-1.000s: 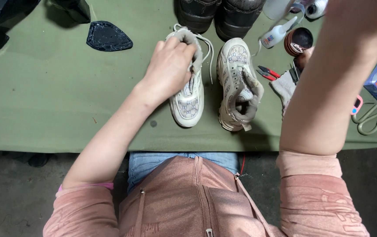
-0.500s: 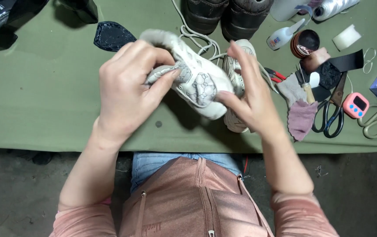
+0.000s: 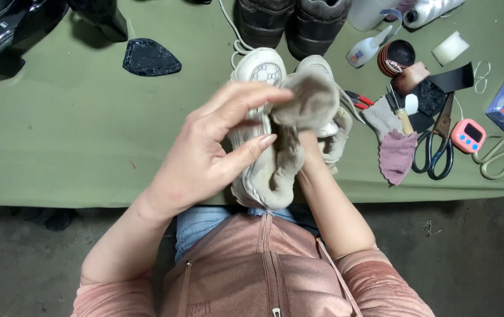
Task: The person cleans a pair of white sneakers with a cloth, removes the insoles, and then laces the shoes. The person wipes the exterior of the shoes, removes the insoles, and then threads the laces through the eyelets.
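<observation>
L hand (image 3: 205,155): fingers clasp white sneaker (image 3: 258,117), held above tabletop (image 3: 76,129).
R hand: inside shoe, grip can't tell.
Tip: brace shoe firmly w/ L hand.

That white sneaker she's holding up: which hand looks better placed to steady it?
Left, probably. The left hand is wrapped around the white sneaker from outside, while the right hand is mostly hidden inside its fuzzy lining, so it can't grip much.

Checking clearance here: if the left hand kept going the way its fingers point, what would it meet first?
Likely the second sneaker on the table, beyond the held sneaker that the left hand grips; depth is unclear.
</observation>
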